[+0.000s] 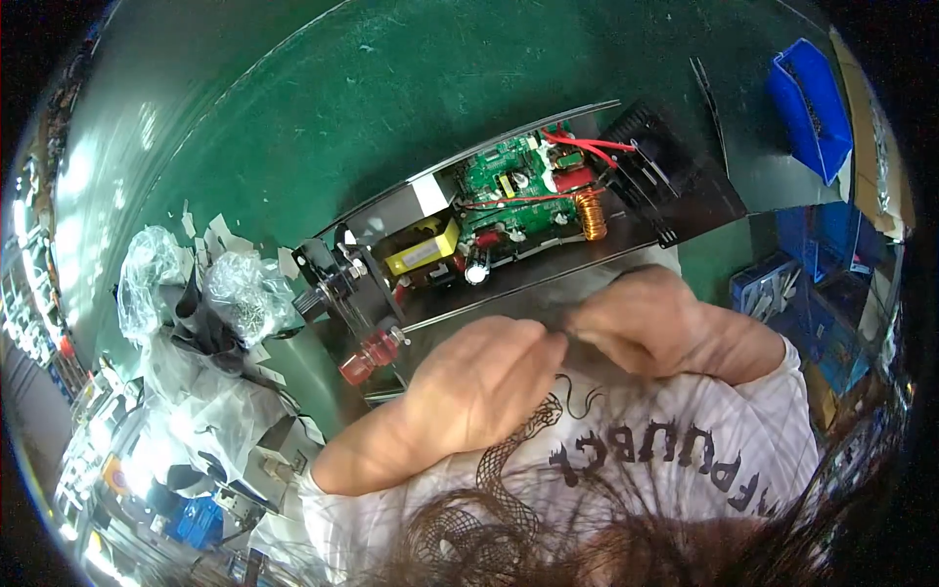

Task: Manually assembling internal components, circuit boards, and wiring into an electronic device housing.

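The green counter (430,59) carries an open-topped black chassis (699,205), set at a slant ahead of the person. The left hand (484,372) and right hand (636,318) are close together at its near side, fingers curled; whether either grips a small part (the fingertips are hidden or blurred) cannot be told. Inside the chassis are a green circuit board (484,176), a yellow-wrapped transformer (421,254) and a copper coil (591,215). The step in hand appears to be fine two-handed work; the next move likely calls for steady fingertips, clear of the red leads (599,149).
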Tool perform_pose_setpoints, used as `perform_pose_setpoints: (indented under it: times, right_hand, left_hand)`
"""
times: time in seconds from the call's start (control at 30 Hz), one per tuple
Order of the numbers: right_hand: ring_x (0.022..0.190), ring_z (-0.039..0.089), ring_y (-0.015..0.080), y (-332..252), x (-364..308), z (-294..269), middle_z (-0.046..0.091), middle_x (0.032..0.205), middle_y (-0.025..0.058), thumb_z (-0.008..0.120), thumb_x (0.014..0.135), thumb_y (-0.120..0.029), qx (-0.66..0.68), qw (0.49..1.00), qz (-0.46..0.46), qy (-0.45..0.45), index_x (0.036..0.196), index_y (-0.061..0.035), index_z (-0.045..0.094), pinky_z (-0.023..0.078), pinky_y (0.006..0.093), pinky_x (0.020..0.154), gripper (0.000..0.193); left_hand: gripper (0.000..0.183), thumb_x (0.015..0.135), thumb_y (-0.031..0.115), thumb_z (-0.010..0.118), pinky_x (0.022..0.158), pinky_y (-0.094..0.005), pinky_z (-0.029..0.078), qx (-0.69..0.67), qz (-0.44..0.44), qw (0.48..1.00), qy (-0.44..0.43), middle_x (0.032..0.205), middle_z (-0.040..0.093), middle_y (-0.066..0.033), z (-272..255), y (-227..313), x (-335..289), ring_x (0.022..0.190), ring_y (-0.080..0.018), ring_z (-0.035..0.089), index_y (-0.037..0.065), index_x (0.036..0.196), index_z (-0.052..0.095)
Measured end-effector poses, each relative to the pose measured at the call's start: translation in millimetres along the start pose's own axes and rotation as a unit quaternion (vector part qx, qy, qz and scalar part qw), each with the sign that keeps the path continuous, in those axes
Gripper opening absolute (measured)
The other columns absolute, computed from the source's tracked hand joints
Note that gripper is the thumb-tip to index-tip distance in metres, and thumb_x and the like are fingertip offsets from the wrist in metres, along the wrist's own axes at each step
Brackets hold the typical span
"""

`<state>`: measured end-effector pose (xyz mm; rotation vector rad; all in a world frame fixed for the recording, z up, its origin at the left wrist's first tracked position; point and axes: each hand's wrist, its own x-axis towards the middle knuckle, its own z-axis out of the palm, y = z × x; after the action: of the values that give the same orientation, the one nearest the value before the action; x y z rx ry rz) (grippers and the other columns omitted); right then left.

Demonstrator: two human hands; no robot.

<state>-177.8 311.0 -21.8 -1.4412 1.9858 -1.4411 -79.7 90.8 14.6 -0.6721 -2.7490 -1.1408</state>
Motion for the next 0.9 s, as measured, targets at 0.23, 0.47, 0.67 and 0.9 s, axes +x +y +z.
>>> perform_pose_setpoints:
  times: [0.23, 0.47, 0.67, 0.9]
  right_hand:
    - [0.081, 0.07, 0.0304, 25.5, -18.3, 17.0, 0.074, 0.092, 0.0109, 0.074, 0.082, -0.007, -0.167, 0.982, 0.078, 0.026, 0.095, -0.0063, 0.073, 0.055, 0.0389, 0.071, 0.014]
    - [0.074, 0.07, 0.0305, 23.6, -9.9, 31.9, 0.073, 0.084, 0.0096, 0.076, 0.083, -0.012, -0.199, 0.962, 0.16, 0.096, 0.09, -0.0065, 0.072, 0.055, 0.0398, 0.067, 0.009]
    - [0.069, 0.069, 0.0301, 27.9, -9.8, 44.2, 0.071, 0.079, 0.0086, 0.074, 0.086, -0.015, -0.242, 0.951, 0.124, 0.146, 0.09, -0.0086, 0.072, 0.054, 0.0394, 0.061, 0.008]
    - [0.065, 0.068, 0.0272, 31.6, -9.0, 49.2, 0.07, 0.075, 0.0068, 0.076, 0.084, -0.013, -0.264, 0.943, 0.089, 0.181, 0.09, -0.0087, 0.072, 0.054, 0.0371, 0.057, 0.009]
  left_hand:
    - [0.023, 0.068, 0.0, 0.077, 0.067, -0.0357, 0.057, 0.031, -0.109, 0.993, 0.014, 0.088, 0.066, -0.0094, 12.3, -4.3, -17.7, 0.075, -0.0272, 0.067, 0.007, 0.089, 0.07]
    - [0.019, 0.071, 0.003, 0.075, 0.071, -0.0345, 0.058, 0.026, -0.142, 0.987, 0.072, 0.091, 0.067, -0.0068, 44.6, -11.2, -31.6, 0.083, -0.0251, 0.067, 0.011, 0.087, 0.069]
    - [0.014, 0.076, 0.005, 0.074, 0.073, -0.0375, 0.056, 0.026, -0.194, 0.971, 0.14, 0.09, 0.068, -0.01, 59.1, -8.2, -33.3, 0.084, -0.0299, 0.067, 0.008, 0.084, 0.063]
    - [0.021, 0.074, 0.007, 0.079, 0.063, -0.0377, 0.054, 0.174, -0.035, 0.968, 0.179, 0.089, 0.067, -0.0088, 69.3, -29.0, -30.9, 0.071, -0.0275, 0.065, 0.01, 0.086, 0.062]
